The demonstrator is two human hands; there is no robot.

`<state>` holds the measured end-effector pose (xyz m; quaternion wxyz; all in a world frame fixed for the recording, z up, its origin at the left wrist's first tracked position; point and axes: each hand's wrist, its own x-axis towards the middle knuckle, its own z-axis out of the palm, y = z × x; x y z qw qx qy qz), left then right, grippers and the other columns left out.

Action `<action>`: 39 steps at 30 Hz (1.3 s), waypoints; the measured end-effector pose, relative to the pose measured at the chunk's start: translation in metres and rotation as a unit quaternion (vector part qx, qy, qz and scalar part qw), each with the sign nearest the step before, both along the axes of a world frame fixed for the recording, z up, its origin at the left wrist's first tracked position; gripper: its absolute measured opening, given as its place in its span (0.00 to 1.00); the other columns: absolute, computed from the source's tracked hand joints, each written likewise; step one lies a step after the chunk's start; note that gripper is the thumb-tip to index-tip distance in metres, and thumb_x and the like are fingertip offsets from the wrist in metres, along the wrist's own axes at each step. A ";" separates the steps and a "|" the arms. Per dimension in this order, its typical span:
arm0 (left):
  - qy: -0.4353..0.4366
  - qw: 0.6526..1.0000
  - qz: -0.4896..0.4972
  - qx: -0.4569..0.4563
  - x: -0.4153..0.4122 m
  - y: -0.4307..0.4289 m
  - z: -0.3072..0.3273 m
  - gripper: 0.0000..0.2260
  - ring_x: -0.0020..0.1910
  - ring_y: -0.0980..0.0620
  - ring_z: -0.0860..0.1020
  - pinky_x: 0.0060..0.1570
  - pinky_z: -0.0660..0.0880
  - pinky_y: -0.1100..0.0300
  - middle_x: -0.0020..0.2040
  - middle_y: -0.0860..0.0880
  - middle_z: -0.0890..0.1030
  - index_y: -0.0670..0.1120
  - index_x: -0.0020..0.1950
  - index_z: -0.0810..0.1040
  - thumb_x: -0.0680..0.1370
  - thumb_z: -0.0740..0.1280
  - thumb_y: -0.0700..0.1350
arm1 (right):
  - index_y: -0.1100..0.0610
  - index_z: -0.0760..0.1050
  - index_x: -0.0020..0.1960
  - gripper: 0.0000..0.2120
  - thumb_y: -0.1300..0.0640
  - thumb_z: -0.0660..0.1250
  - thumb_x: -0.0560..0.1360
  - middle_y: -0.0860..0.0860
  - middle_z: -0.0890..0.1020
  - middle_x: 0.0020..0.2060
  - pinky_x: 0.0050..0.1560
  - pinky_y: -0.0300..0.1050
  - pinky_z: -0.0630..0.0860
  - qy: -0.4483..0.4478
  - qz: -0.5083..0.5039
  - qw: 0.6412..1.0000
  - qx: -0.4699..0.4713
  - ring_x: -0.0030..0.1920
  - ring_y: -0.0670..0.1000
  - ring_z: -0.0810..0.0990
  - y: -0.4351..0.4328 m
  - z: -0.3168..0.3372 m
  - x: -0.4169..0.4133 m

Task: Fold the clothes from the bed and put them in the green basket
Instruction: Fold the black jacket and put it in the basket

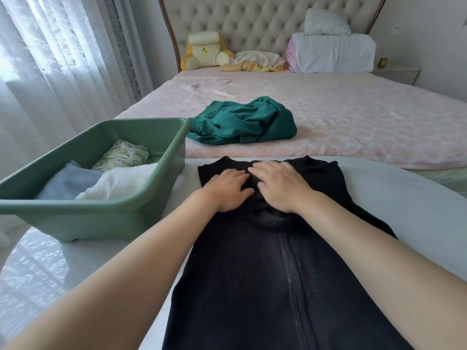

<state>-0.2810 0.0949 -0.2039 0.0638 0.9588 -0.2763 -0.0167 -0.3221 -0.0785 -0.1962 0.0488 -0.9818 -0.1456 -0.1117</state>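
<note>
A black zip-front garment (265,274) lies spread flat on a white table, zipper running down its middle. My left hand (231,189) and my right hand (279,184) both press flat on its far end, fingers straight and close together. The green basket (101,213) stands on the table to the left, holding folded clothes: a white piece (121,181), a grey-blue piece (68,181) and a floral piece (123,154). A crumpled dark green garment (242,122) lies on the pink bed beyond the table.
The white table (404,205) has bare surface right of the black garment. The pink bed (353,117) stretches behind, with pillows (331,53), a yellow cushion (204,51) and a tufted headboard at its far end. Sheer curtains (50,59) hang on the left.
</note>
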 end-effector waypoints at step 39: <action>0.015 0.921 0.234 -0.311 -0.039 0.028 0.063 0.08 0.34 0.49 0.68 0.33 0.65 0.57 0.36 0.49 0.70 0.45 0.41 0.66 0.78 0.63 0.42 | 0.48 0.79 0.65 0.21 0.49 0.57 0.75 0.49 0.75 0.70 0.72 0.51 0.67 0.141 -0.024 0.965 0.220 0.71 0.54 0.71 0.043 0.000 -0.031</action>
